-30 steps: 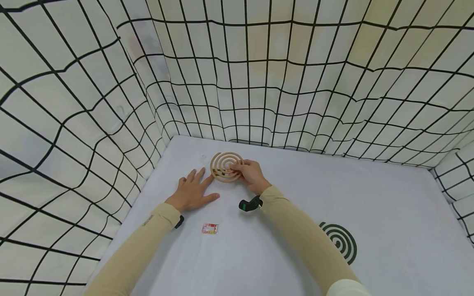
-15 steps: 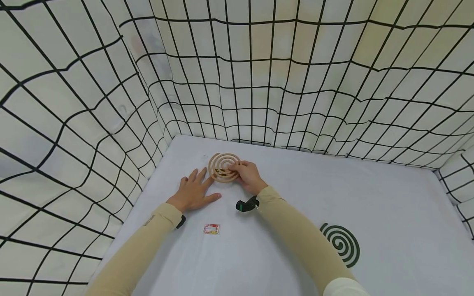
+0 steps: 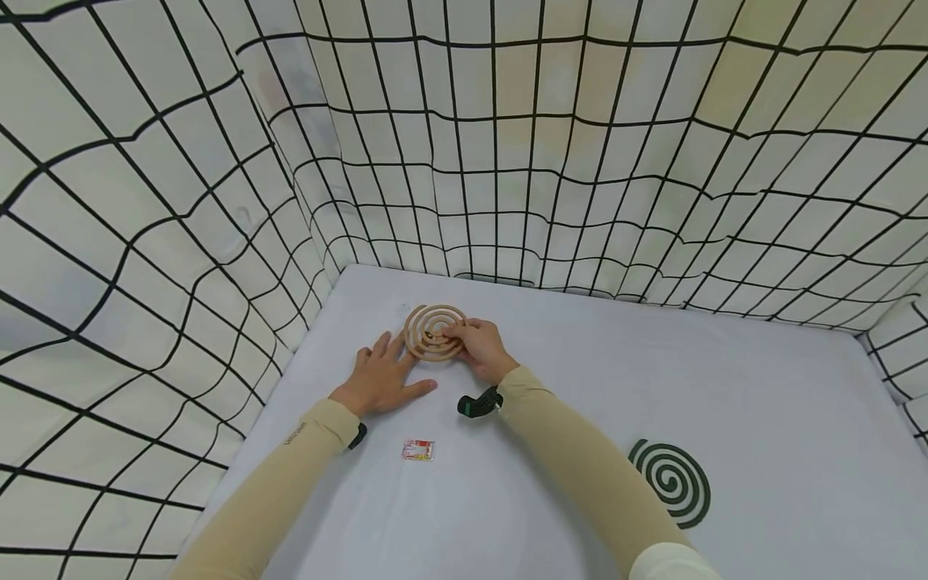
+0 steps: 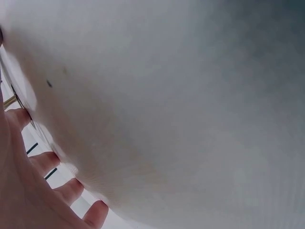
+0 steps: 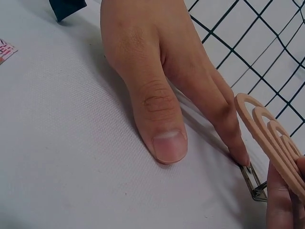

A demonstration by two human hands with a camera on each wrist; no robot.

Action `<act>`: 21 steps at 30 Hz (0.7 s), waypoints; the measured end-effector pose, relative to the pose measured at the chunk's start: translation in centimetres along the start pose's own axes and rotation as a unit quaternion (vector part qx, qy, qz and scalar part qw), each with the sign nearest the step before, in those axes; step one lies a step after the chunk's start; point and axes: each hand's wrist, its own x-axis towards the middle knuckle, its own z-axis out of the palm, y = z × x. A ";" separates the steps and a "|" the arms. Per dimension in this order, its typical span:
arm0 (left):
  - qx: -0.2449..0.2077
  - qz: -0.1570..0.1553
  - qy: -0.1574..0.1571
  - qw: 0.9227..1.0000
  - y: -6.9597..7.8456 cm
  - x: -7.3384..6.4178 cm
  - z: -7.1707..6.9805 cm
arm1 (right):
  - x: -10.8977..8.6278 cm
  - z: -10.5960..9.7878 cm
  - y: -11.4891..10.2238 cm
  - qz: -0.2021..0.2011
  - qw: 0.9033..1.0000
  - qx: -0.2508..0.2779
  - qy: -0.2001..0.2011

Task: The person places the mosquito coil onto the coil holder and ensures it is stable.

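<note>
My right hand (image 3: 484, 350) pinches a tan mosquito coil (image 5: 265, 143) at its right side, thumb on top. The coil is tilted over the white tabletop, close beside my left fingertips. My left hand (image 3: 380, 383) lies with fingers spread on the table. In the right wrist view its index fingertip presses one end of a small metal coil stand (image 5: 259, 192), just under the coil. The stand is mostly covered by the coil in the head view. The left wrist view shows mainly the white cloth and several left fingers (image 4: 45, 162).
A dark green mosquito coil (image 3: 670, 483) lies flat at the right, partly behind my right forearm. A small red and yellow card (image 3: 418, 450) lies in front of my left wrist. Black netting (image 3: 500, 169) over white sheeting rises behind and to the left.
My right hand has brought the tan coil slightly left and down toward the stand by my left index finger. The left hand stays put; the view shifts slightly.
</note>
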 end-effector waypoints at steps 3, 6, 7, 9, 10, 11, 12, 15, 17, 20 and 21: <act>0.002 -0.002 -0.002 1.000 0.0 0.0 0.0 | 0.0 0.1 0.0 0.002 1.000 -0.002 0.001; 0.003 -0.004 -0.004 1.000 -0.1 0.0 0.0 | -0.1 0.2 0.0 0.003 1.000 -0.006 0.002; 0.002 -0.004 -0.004 1.000 -0.1 0.0 0.0 | -0.1 0.2 -0.1 0.004 1.000 -0.006 0.001; 0.002 -0.003 -0.003 1.000 -0.1 0.0 0.1 | -0.1 0.2 -0.1 0.005 1.000 -0.009 0.000; 0.003 -0.003 -0.003 1.000 -0.1 0.0 0.1 | -0.1 0.1 -0.1 0.006 1.000 -0.009 -0.001; 0.002 -0.003 -0.003 1.000 -0.1 0.0 0.1 | -0.1 0.1 -0.1 0.007 1.000 -0.009 -0.001; 0.001 -0.002 -0.002 1.000 -0.1 0.1 0.1 | -0.1 0.0 -0.1 0.008 1.000 -0.009 -0.002; 0.000 -0.002 -0.001 1.000 -0.1 0.1 0.1 | 0.0 0.0 0.0 0.008 1.000 -0.008 -0.004; -0.001 -0.003 -0.002 1.000 -0.1 0.1 0.1 | 0.1 0.0 0.0 0.007 1.000 -0.008 -0.007; -0.003 -0.003 -0.002 1.000 -0.1 0.0 0.1 | 0.0 0.0 0.0 0.005 1.000 -0.010 -0.011; -0.003 -0.003 -0.002 1.000 -0.1 0.0 0.1 | 0.0 0.1 0.0 0.005 1.000 -0.012 -0.012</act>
